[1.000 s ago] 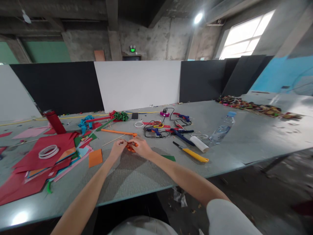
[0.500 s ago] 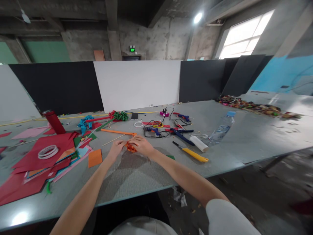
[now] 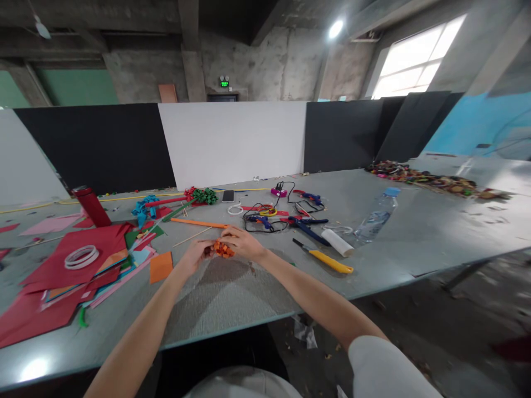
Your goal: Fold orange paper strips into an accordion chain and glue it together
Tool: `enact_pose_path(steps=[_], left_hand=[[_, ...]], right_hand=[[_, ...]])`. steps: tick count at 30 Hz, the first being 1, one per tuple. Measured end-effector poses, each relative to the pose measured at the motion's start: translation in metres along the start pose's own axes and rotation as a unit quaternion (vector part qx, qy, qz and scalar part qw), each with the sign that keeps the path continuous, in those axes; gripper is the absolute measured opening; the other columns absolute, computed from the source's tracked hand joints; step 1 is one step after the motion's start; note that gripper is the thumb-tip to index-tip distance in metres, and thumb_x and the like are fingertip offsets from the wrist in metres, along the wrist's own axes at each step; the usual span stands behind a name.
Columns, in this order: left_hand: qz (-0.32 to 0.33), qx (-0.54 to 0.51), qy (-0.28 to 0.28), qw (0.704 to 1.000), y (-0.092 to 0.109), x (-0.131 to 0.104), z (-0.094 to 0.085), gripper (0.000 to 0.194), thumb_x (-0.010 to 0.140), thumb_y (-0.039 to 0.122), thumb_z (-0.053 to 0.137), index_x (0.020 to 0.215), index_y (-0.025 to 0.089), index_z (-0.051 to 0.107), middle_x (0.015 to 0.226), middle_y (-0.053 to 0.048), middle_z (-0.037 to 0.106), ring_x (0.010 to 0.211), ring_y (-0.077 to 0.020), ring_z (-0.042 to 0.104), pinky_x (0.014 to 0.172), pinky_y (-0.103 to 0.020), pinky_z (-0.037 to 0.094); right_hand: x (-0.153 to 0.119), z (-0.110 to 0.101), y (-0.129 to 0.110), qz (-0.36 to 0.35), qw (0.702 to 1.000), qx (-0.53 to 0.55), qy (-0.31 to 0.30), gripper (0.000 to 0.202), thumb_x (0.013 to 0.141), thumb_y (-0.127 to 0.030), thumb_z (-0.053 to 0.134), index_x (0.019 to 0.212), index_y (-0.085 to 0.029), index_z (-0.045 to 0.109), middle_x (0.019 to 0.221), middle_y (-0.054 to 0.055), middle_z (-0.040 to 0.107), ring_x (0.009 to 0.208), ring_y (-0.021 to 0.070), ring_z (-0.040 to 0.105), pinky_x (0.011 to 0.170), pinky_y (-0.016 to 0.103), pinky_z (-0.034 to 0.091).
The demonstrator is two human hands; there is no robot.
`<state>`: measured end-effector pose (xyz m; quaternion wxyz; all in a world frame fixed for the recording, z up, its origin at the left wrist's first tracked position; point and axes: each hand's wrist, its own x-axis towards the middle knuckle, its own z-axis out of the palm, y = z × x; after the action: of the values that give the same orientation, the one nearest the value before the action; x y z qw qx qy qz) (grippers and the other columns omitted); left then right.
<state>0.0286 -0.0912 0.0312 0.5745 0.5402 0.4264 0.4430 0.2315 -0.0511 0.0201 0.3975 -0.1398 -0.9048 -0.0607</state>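
A curled orange paper flower (image 3: 224,249) is between my hands above the grey table. My right hand (image 3: 241,242) grips it from the right with bent fingers. On its left side, my left hand (image 3: 198,255) has its fingers pressed together at the flower's edge. An orange paper-wrapped stick (image 3: 194,222) lies just behind, its right end reaching my right hand. A thin bare stick (image 3: 193,236) rests behind my left hand. An orange paper square (image 3: 161,267) lies to the left.
Red paper sheets (image 3: 50,309) and a red flask (image 3: 93,207) are at the left. Green (image 3: 204,197) and blue (image 3: 145,208) paper flowers lie behind. Glue guns (image 3: 261,222), a yellow-handled knife (image 3: 329,261), a white roll (image 3: 338,243) and a bottle (image 3: 377,215) are at the right.
My left hand has turned slightly and its fingers have curled in more at the flower. The orange flower has shifted a little, and more of it shows.
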Motion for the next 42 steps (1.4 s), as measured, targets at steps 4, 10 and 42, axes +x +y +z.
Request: enact_pose_path(steps=[4,10,42], left_hand=[[-0.010,-0.011,-0.008,1.000,0.003,-0.001,0.000,0.012,0.070,0.027,0.066,0.062,0.018,0.065,0.059,0.000,0.057,0.052,-0.0120,0.049,0.054,-0.024,0.039],[-0.035,-0.036,-0.018,0.999,0.001,0.000,-0.002,0.009,0.069,0.024,0.070,0.064,0.017,0.069,0.065,-0.003,0.065,0.055,-0.0130,0.057,0.057,-0.025,0.045],[-0.073,-0.116,0.053,0.989,-0.014,0.008,0.003,0.023,0.075,0.034,0.075,0.067,0.013,0.069,0.061,-0.005,0.067,0.052,-0.0113,0.059,0.055,-0.023,0.049]], right_hand=[[-0.002,0.004,0.003,0.029,1.000,0.010,-0.002,0.020,0.097,-0.016,0.053,0.108,-0.020,0.069,0.100,0.008,0.064,0.097,0.0189,0.059,0.089,0.034,0.053],[-0.002,0.005,0.002,0.043,0.998,0.055,0.008,0.021,0.097,-0.019,0.051,0.107,-0.022,0.069,0.101,0.008,0.069,0.098,0.0191,0.062,0.090,0.036,0.053],[0.004,0.003,-0.013,0.111,0.988,0.111,-0.006,0.018,0.095,-0.027,0.058,0.110,-0.020,0.065,0.105,0.010,0.068,0.102,0.0202,0.063,0.093,0.036,0.051]])
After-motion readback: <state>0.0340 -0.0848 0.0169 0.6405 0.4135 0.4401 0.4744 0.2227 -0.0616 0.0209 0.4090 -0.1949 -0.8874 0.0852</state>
